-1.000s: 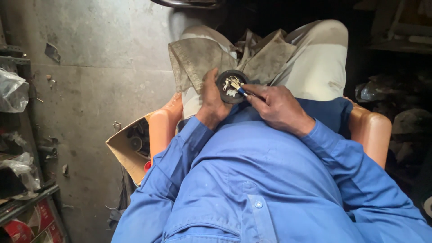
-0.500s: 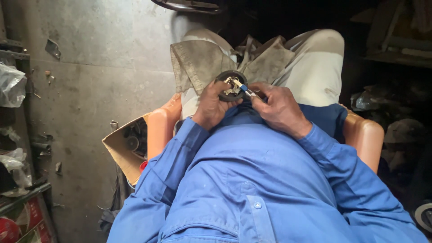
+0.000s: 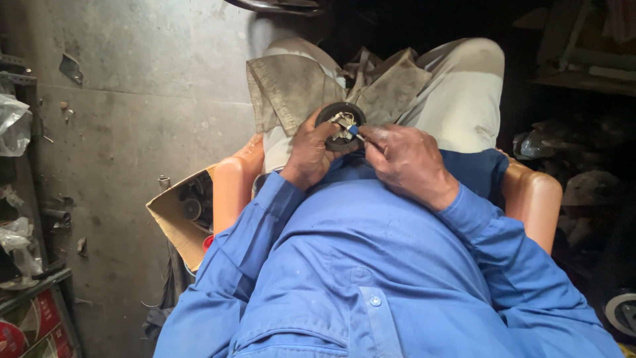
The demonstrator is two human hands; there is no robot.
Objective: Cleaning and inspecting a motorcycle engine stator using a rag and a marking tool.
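I see my left hand [image 3: 310, 149] clamped around a round black part [image 3: 340, 123], holding it over the grey cloth [image 3: 291, 89] on my lap. My right hand [image 3: 404, 159] pinches what looks like a small blue-tipped tool [image 3: 354, 130] against its metal centre (too small to be sure). 1 cardboard box [image 3: 179, 215] sits beside the orange chair [image 3: 232, 182].

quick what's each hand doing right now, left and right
Left hand: closed around the round black part with metal pieces in its middle, holding it over the lap.
Right hand: fingers pinched on a small blue-tipped tool at that part.
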